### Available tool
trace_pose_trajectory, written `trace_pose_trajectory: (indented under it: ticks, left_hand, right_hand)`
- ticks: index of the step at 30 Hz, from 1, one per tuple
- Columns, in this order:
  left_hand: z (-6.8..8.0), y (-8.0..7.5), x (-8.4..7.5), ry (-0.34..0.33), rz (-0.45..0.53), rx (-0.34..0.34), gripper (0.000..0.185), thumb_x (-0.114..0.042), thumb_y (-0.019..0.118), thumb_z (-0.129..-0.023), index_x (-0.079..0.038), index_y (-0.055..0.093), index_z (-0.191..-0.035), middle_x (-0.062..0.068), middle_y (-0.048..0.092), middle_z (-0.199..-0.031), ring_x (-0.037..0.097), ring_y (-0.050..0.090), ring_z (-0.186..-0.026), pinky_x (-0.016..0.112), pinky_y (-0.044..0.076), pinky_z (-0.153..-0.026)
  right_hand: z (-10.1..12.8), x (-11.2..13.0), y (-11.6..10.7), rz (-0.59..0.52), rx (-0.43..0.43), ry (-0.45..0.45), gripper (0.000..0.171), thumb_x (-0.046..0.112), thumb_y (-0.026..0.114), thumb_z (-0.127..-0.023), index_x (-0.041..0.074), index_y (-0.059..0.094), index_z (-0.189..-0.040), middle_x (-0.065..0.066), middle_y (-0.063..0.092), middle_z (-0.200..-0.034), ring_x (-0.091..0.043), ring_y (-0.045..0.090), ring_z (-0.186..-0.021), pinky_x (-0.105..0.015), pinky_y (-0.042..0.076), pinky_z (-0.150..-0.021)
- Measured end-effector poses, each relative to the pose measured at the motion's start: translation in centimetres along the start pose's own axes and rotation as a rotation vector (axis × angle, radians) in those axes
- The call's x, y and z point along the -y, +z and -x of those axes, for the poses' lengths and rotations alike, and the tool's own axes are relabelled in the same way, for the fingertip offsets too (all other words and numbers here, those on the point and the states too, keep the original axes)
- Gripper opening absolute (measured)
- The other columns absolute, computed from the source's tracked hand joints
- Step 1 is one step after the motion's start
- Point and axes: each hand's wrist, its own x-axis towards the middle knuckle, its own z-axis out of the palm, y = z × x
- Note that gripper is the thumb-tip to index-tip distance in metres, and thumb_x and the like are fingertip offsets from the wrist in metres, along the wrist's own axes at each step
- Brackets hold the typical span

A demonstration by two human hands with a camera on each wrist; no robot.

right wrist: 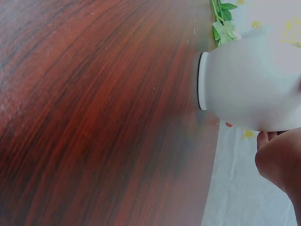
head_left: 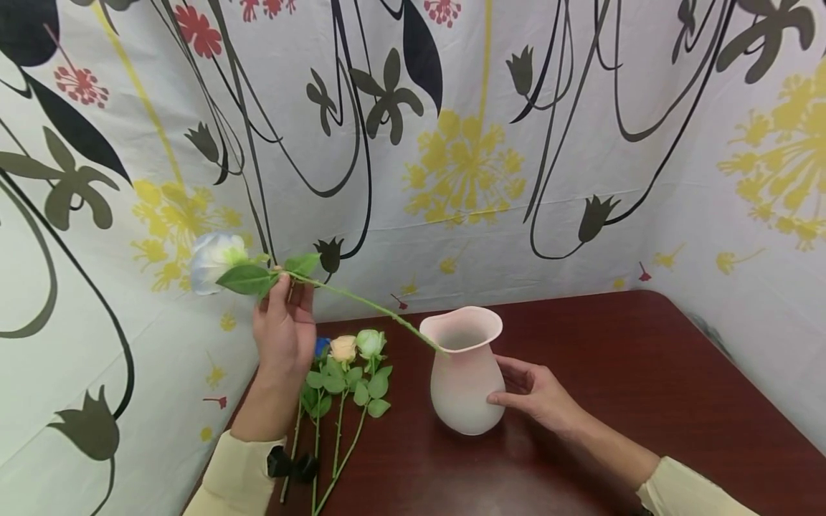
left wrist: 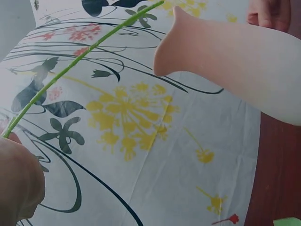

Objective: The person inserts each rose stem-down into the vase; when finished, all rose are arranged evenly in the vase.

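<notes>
White rose [head_left: 216,259] with pale petals, broad green leaves under the bloom and a long thin green stem, slants above the dark red wooden worktop [head_left: 645,380]; its stem tip meets the rim of the pink vase [head_left: 463,380]. The left hand [head_left: 284,326] pinches the stem just below the leaves, fingers curled round it. The right hand [head_left: 535,394] rests against the side of the vase, which stands upright, matte and round-bellied with a wavy lip. More roses [head_left: 351,373] lie flat beside the left wrist.
</notes>
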Motion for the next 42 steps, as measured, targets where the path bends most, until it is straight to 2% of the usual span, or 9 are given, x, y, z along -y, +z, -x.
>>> trace_pose_trajectory:
  ticks: [6, 9, 14, 18, 24, 29, 33, 36, 42]
  left_hand:
    - [0.0, 0.5, 1.4, 0.036, -0.023, -0.061, 0.016, -0.005, 0.066, -0.105, -0.003, 0.059, -0.12, 0.013, 0.061, -0.123, 0.024, 0.067, -0.105, 0.034, 0.056, -0.103]
    - [0.2, 0.4, 2.6, 0.032, -0.063, -0.057, 0.016, -0.005, 0.066, -0.105, -0.002, 0.06, -0.12, 0.012, 0.063, -0.12, 0.022, 0.069, -0.102, 0.032, 0.059, -0.097]
    - [0.7, 0.1, 4.4, 0.036, -0.123, -0.005, 0.017, -0.002, 0.066, -0.104, -0.001, 0.061, -0.12, 0.011, 0.065, -0.117, 0.022, 0.071, -0.105, 0.034, 0.059, -0.098]
    - [1.2, 0.1, 5.6, 0.049, -0.17, 0.065, 0.016, 0.002, 0.065, -0.104, -0.002, 0.063, -0.119, 0.011, 0.062, -0.12, 0.024, 0.069, -0.113, 0.037, 0.058, -0.1]
    - [2.0, 0.1, 7.1, 0.05, -0.297, 0.191, 0.015, 0.005, 0.059, -0.105, -0.002, 0.064, -0.118, 0.011, 0.062, -0.12, 0.025, 0.066, -0.118, 0.035, 0.059, -0.097]
    - [2.5, 0.1, 8.1, 0.013, -0.39, 0.268, 0.015, 0.006, 0.059, -0.105, -0.002, 0.065, -0.117, 0.009, 0.064, -0.118, 0.024, 0.065, -0.117, 0.035, 0.058, -0.097]
    - [2.8, 0.2, 8.7, -0.016, -0.51, 0.351, 0.015, 0.003, 0.06, -0.105, 0.0, 0.064, -0.12, 0.007, 0.066, -0.118, 0.022, 0.065, -0.12, 0.036, 0.056, -0.102]
    - [3.1, 0.4, 9.0, -0.03, -0.616, 0.415, 0.018, 0.001, 0.063, -0.105, 0.004, 0.064, -0.123, 0.01, 0.068, -0.12, 0.02, 0.066, -0.119, 0.035, 0.055, -0.103]
    - [3.4, 0.9, 9.9, -0.034, -0.773, 0.571, 0.026, 0.003, 0.065, -0.104, 0.012, 0.064, -0.127, 0.026, 0.069, -0.125, 0.021, 0.069, -0.115, 0.034, 0.056, -0.101]
  right_hand:
    - [0.0, 0.0, 0.1, -0.008, 0.0, -0.008, 0.072, 0.008, 0.086, -0.09, -0.005, 0.052, -0.152, -0.026, 0.056, -0.151, -0.045, 0.053, -0.139, -0.027, 0.052, -0.103]
    - [0.1, 0.0, 0.1, -0.012, 0.0, -0.008, 0.072, 0.008, 0.086, -0.09, -0.005, 0.051, -0.152, -0.026, 0.056, -0.151, -0.045, 0.054, -0.139, -0.026, 0.052, -0.102]
    - [0.0, -0.1, 0.1, -0.005, -0.003, -0.003, 0.072, 0.009, 0.086, -0.09, -0.004, 0.052, -0.152, -0.025, 0.057, -0.151, -0.045, 0.054, -0.139, -0.029, 0.053, -0.103]
    - [-0.1, -0.1, 0.1, 0.0, -0.007, -0.01, 0.072, 0.009, 0.086, -0.09, -0.004, 0.052, -0.152, -0.025, 0.057, -0.15, -0.044, 0.054, -0.139, -0.033, 0.052, -0.105]
    - [0.0, -0.1, 0.1, 0.017, -0.01, -0.009, 0.072, 0.01, 0.087, -0.09, -0.004, 0.053, -0.152, -0.025, 0.058, -0.15, -0.043, 0.055, -0.139, -0.037, 0.052, -0.107]
    - [-0.1, -0.2, 0.0, 0.025, -0.006, -0.014, 0.071, 0.011, 0.087, -0.09, -0.003, 0.053, -0.152, -0.024, 0.058, -0.15, -0.043, 0.055, -0.138, -0.036, 0.052, -0.106]
    - [-0.1, -0.3, 0.0, 0.017, -0.004, -0.013, 0.071, 0.01, 0.086, -0.09, -0.003, 0.053, -0.152, -0.024, 0.058, -0.15, -0.043, 0.055, -0.138, -0.032, 0.053, -0.105]
    - [-0.1, -0.3, 0.0, 0.013, -0.002, -0.011, 0.072, 0.01, 0.086, -0.09, -0.003, 0.053, -0.152, -0.024, 0.058, -0.15, -0.043, 0.055, -0.138, -0.03, 0.053, -0.104]
    - [-0.1, -0.3, 0.0, 0.017, -0.003, -0.011, 0.072, 0.011, 0.087, -0.09, -0.003, 0.053, -0.152, -0.023, 0.058, -0.15, -0.043, 0.055, -0.139, -0.029, 0.053, -0.104]
